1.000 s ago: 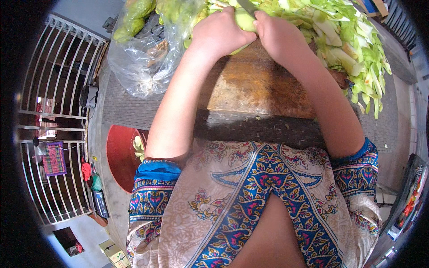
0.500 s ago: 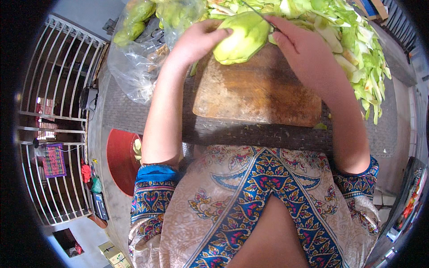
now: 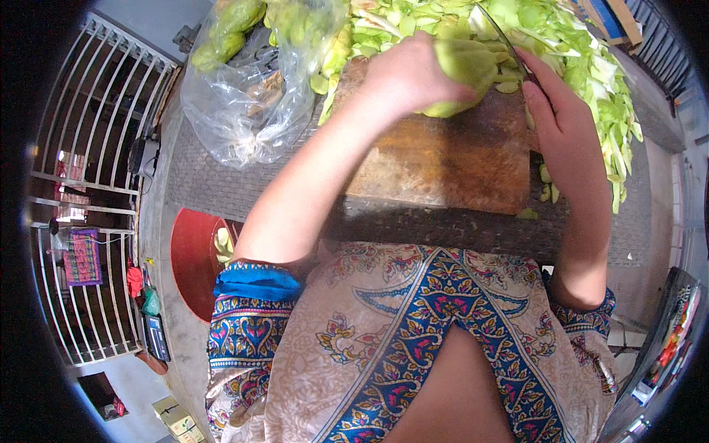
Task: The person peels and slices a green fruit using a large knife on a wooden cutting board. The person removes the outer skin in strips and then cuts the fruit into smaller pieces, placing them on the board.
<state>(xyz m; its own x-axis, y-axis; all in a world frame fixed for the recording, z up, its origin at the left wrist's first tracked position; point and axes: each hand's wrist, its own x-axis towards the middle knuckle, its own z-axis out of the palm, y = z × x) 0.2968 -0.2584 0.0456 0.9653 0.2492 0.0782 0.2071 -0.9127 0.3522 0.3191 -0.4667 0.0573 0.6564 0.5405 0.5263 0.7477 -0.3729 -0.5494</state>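
A pale green chayote (image 3: pixel 467 74), slightly blurred, is in my left hand (image 3: pixel 406 75), whose fingers wrap round its left side above the far part of a worn wooden cutting board (image 3: pixel 443 166). My right hand (image 3: pixel 563 125) is closed round the handle of a knife (image 3: pixel 504 37); its dark, narrow blade points away from me and lies just right of the chayote. Most of the handle is hidden by my fingers. A broad heap of thin green-white chayote slices (image 3: pixel 591 66) spreads beyond and to the right of the board.
At the far left a clear plastic bag (image 3: pixel 247 122) lies beside whole chayotes (image 3: pixel 221 50). Below the left table edge stands a red bucket (image 3: pixel 193 262) with pale pieces inside. Dark woven matting (image 3: pixel 214 173) covers the tabletop. White window bars (image 3: pixel 88 184) line the left wall.
My left hand has moved right with the chayote and turned over it. My right hand has shifted right and nearer with the knife, so the blade stands away from the chayote's top.
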